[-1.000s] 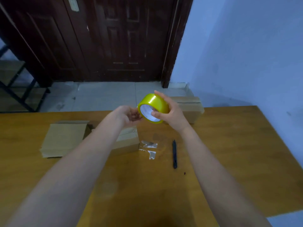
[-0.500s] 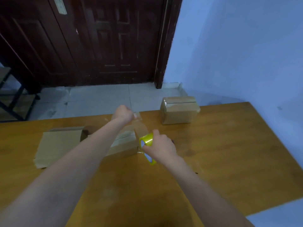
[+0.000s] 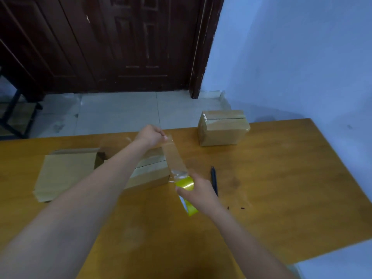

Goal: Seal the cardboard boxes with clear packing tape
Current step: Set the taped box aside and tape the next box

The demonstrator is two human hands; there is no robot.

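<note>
My right hand (image 3: 199,193) grips a yellow roll of clear packing tape (image 3: 186,185) low over the wooden table (image 3: 281,178). A strip of clear tape (image 3: 173,158) stretches from the roll up and left to my left hand (image 3: 152,135), which pinches its free end above the table's far side. Under the strip and my left forearm sits a small closed cardboard box (image 3: 150,174), its top seam showing. A second closed cardboard box (image 3: 222,127), wrapped in glossy tape, stands at the table's far edge to the right.
A flattened cardboard box (image 3: 66,172) lies on the left of the table. A dark pen (image 3: 214,179) lies just right of my right hand. Small dark specks (image 3: 234,208) sit on the wood. Beyond the table are a tiled floor, a dark door and a blue wall.
My hands have drawn apart: the right took the roll down toward the table, the left pulled the tape's end up and back. The strip between them has lengthened.
</note>
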